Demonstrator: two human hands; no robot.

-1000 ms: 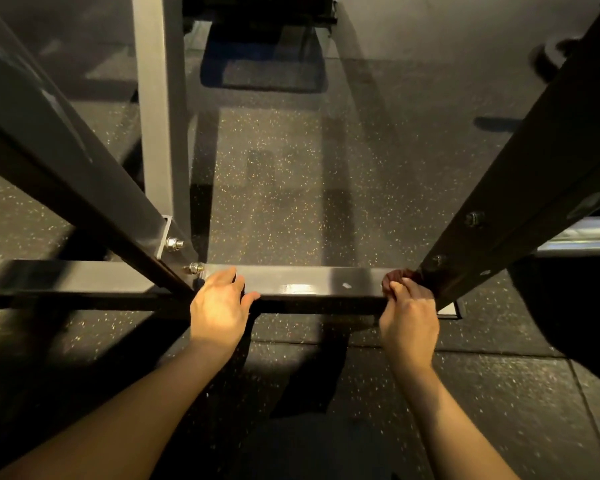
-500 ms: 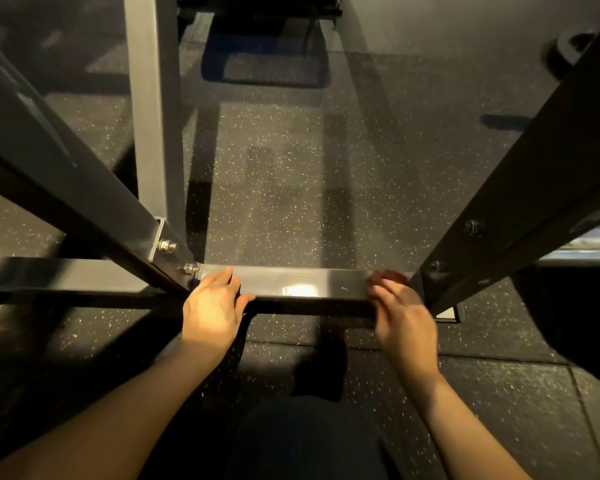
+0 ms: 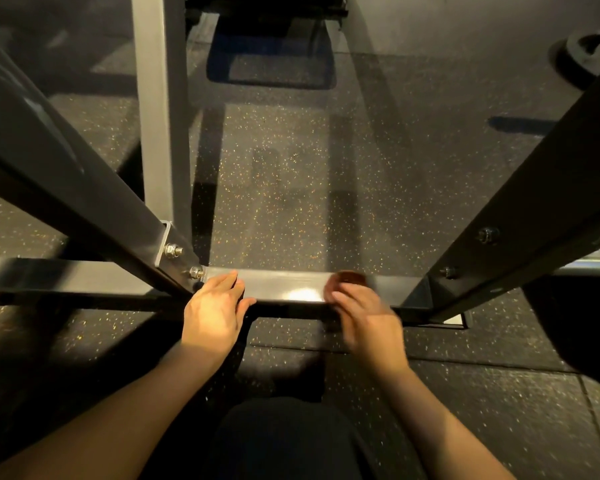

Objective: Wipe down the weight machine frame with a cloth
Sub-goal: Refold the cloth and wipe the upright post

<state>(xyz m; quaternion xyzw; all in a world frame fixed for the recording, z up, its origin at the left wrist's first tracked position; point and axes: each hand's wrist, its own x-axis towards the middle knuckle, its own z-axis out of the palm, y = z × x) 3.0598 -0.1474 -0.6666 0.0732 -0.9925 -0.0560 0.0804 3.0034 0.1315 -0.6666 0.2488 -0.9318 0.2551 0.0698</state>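
Note:
A dark horizontal frame bar (image 3: 284, 284) of the weight machine runs low across the floor, glossy near its middle. My left hand (image 3: 215, 313) rests on the bar's left end beside two bolts (image 3: 184, 261), fingers fairly straight. My right hand (image 3: 364, 317), blurred by motion, presses a small dark reddish cloth (image 3: 349, 279) onto the bar right of the shiny patch; fingers curl round the cloth, most of which is hidden under them.
A slanted dark beam (image 3: 66, 188) rises to the left and another bolted one (image 3: 520, 216) to the right. A grey upright post (image 3: 160, 109) stands behind the bar. Speckled rubber floor (image 3: 291, 188) lies beyond. A chrome bar (image 3: 596, 259) shows at far right. My dark-clad knee (image 3: 284, 441) is below.
My right hand has slid the cloth leftwards along the bar, from the joint with the right beam to near the middle. My left hand has stayed on the bar's left end.

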